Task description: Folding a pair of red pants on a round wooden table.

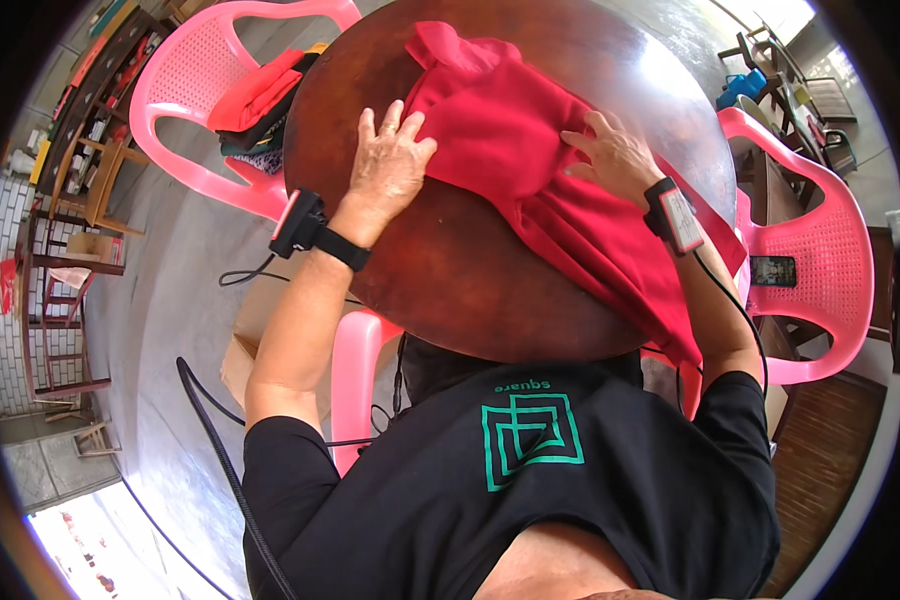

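A red garment (525,142) lies spread and creased across a round dark wooden table (442,262), one long part hanging over the near right edge. At the garment's left edge rests my left hand (391,154), palm down with fingers apart; a ring shows on one finger. My right hand (611,154) touches the garment's right side with its fingers spread and bent; whether it pinches the cloth I cannot tell. Each wrist wears a strapped device with a cable.
Folded clothes (259,97) are stacked on a pink plastic chair (184,67) at the left. At the right, a phone (773,271) lies on another pink chair (832,217). A cardboard box (240,360) stands on the floor. Black cables (229,457) run along my left side.
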The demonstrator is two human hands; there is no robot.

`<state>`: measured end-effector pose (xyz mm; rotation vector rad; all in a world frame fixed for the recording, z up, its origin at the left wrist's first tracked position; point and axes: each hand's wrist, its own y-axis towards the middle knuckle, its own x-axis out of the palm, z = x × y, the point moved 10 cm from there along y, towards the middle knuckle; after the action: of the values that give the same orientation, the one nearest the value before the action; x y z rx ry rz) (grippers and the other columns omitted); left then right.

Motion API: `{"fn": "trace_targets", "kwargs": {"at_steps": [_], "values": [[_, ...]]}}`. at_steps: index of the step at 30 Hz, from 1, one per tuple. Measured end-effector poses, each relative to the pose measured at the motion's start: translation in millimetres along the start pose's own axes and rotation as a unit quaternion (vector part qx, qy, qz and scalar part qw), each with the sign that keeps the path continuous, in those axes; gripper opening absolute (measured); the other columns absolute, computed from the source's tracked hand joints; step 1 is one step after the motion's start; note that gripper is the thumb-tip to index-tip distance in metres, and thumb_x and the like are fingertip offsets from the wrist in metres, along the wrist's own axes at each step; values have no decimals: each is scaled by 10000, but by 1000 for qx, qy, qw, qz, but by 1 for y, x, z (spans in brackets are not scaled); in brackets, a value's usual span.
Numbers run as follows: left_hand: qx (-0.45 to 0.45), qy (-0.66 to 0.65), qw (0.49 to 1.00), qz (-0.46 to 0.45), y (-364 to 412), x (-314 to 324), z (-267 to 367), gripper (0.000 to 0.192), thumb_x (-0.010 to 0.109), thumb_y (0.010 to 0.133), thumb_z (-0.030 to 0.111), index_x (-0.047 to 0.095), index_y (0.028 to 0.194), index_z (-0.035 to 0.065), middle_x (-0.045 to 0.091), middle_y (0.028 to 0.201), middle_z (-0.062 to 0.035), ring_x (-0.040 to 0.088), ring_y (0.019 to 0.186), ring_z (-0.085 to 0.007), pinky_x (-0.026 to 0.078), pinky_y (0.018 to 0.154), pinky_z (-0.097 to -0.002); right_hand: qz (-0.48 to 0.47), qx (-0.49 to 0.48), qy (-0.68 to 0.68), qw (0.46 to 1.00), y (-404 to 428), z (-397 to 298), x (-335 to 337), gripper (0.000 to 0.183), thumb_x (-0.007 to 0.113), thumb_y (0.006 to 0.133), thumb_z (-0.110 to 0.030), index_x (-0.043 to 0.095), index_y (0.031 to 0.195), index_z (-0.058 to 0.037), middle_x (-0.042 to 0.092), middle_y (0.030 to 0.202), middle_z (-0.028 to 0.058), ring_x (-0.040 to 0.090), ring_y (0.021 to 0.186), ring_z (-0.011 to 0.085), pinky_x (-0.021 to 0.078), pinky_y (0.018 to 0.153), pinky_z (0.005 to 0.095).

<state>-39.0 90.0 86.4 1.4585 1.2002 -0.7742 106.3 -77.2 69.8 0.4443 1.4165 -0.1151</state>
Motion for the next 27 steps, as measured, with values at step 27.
{"fn": "trace_targets", "kwargs": {"at_steps": [27], "values": [[-24,-73,995,59,72,48,35,633,669,807,312,416,1387,287,363,1413,-164,298,1326,-409,262,1024,-638,-54,167,67,982,114,68,86,506,334,953,-535,390,1406,-316,282,1521,16,241,1403,296,242,1093,587]]}}
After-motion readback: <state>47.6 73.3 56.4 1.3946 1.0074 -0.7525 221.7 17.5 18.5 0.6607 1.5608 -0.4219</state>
